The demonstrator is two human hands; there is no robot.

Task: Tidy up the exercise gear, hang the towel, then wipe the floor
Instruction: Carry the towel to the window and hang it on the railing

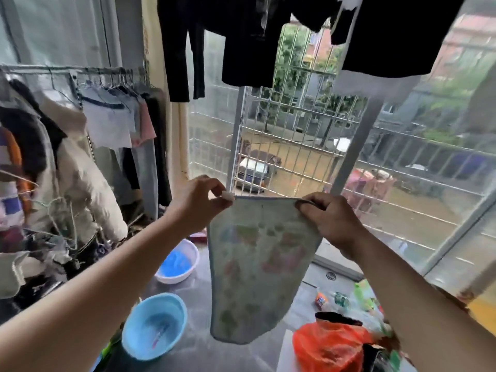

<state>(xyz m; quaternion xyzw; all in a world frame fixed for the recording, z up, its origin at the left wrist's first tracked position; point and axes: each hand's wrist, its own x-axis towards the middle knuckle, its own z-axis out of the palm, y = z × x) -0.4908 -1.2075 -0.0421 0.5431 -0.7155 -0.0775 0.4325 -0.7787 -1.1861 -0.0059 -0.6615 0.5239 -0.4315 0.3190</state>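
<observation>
A pale towel (255, 264) with a faded flower print and a blue hem hangs spread out in front of me, at chest height before the barred window. My left hand (198, 202) pinches its upper left corner, where a small white tab shows. My right hand (330, 218) grips the upper right corner. The towel's lower end dangles free above the floor.
Dark garments (241, 38) hang from overhead. A clothes rack (80, 72) packed with clothing fills the left. On the floor stand a light blue basin (154, 326), a white basin (178, 261), an orange bag (330, 345) and scattered bottles (341, 300) by the window.
</observation>
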